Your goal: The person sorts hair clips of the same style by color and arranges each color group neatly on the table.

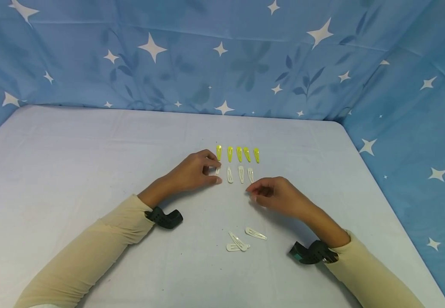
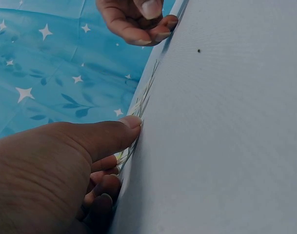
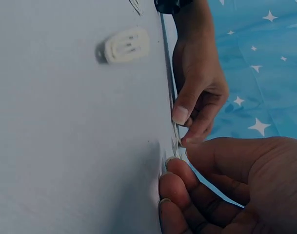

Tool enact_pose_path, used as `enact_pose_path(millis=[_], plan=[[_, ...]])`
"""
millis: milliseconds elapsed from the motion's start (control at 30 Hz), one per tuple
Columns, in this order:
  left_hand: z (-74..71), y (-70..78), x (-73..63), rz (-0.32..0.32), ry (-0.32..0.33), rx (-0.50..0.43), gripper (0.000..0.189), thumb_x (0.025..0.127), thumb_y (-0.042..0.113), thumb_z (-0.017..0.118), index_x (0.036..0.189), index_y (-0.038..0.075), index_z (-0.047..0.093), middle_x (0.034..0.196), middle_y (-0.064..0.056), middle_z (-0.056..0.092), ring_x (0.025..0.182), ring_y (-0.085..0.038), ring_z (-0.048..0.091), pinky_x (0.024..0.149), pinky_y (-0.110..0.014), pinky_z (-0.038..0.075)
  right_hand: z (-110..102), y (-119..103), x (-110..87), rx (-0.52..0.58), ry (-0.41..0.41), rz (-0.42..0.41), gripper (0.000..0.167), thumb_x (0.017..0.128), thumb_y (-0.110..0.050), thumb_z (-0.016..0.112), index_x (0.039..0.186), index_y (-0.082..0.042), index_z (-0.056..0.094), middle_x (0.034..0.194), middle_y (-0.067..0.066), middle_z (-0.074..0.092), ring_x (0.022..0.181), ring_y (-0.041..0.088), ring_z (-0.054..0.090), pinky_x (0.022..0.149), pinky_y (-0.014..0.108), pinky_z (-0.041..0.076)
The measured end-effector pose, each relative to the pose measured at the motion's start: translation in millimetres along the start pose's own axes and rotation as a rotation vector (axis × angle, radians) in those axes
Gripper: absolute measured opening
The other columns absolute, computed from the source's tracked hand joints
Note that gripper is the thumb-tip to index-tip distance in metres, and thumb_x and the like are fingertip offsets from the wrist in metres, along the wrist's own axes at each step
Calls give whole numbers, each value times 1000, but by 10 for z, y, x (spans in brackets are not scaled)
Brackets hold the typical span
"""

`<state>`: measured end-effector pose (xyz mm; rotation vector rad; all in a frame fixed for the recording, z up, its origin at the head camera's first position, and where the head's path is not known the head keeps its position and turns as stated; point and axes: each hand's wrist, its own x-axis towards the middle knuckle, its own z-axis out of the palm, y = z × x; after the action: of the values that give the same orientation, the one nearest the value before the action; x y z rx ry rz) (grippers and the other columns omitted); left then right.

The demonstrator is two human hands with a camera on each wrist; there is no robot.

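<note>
Over the left end of a row of white snap hair clips, my left hand (image 1: 196,171) has its thumb and fingertips at opposite ends of the leftmost white hair clip (image 1: 217,171). That clip shows in the gap between them. My right hand (image 1: 278,196) is at the row's other end, fingers loosely bent, fingertips just below the rightmost white clip (image 1: 250,174). Nothing shows between its fingers in the left wrist view. Two more white clips, one of them the second clip (image 1: 230,175), lie between the hands.
Behind the white row lies a row of several yellow hair clips (image 1: 239,154). Nearer the front, one loose white clip (image 1: 255,233) lies beside two crossed white clips (image 1: 238,241). The white tablecloth (image 1: 91,171) meets a blue starry curtain (image 1: 191,64) at the back and right.
</note>
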<state>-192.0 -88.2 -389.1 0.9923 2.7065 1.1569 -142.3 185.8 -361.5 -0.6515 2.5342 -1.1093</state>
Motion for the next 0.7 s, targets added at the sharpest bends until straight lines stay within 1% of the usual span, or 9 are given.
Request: enact_pose_path(millis=[133,300,467,600,700], plan=[[1,2,2,6,0,0,40,84,17,78,118,-1,69,113,-8,57,76,-11,55,71,-29,47,11,4,-72,3,-43,-38,21,85,3,67,104,-3,72,89,2,68,79,17,59,70,25,50],[5,1,7,16,-4,3,40,84,17,78,118,-2,69,113,-8,57,76,-11,55,72,-29,47,-1,-3,-165,-21,-76,-72,21,85,3,67,104,-5,72,88,-4,67,78,14,58,70,25,49],[9,0,4,7,-5,5,40,84,17,78,118,-1,69,113,-8,57,76,-11,55,72,-29,47,29,-10,-244,7,-126,-97,23,86,4,66,105,-9,72,91,-6,67,80,14,59,73,26,50],[3,4,-2,5,-1,0,40,83,17,79,118,-1,69,113,-8,57,77,-11,54,71,-29,47,52,-23,-296,31,-162,-129,21,87,-2,70,106,-11,72,94,-5,66,81,14,59,74,26,50],[0,4,-6,1,2,-3,41,83,17,79,118,-1,69,113,-8,57,77,-11,54,71,-29,47,61,-41,-330,36,-178,-134,21,87,-8,74,107,-12,72,94,-4,65,80,15,58,73,26,50]])
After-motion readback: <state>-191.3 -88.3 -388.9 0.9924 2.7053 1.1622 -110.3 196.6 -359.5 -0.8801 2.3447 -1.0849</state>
